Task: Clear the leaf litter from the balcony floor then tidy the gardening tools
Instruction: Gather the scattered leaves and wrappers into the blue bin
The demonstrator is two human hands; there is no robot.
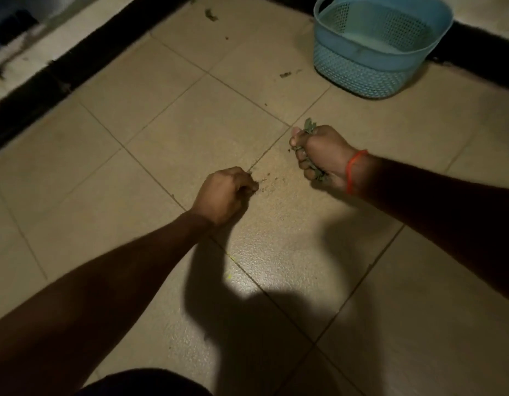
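Both arms reach out over the tiled floor (162, 115), and the right hand (319, 155) is balled into a fist around a clump of green leaves (310, 127), with leaf tips poking out above the thumb and more squeezed out below the little finger. An orange band (352, 170) circles that wrist. The left hand (224, 194) sits lower and nearer the middle, knuckles up, fingers curled tight with the tips down at the tile beside a scatter of fine crumbs (269, 182) (whether it actually pinches any of them, I cannot tell, since the fingertips are tucked under). The crumbs lie between the two hands, along a grout line. Further off, a few loose bits of litter remain: one scrap (285, 74) just beside the blue basket (362, 72), another scrap (211, 15) up near the dark strip (76, 70) that edges the floor on the left. The basket stands upright on the floor at the top right, well apart from both hands, its perforated walls lit and its bottom pale. Hard shadows of the arms fall across the tiles toward the camera.
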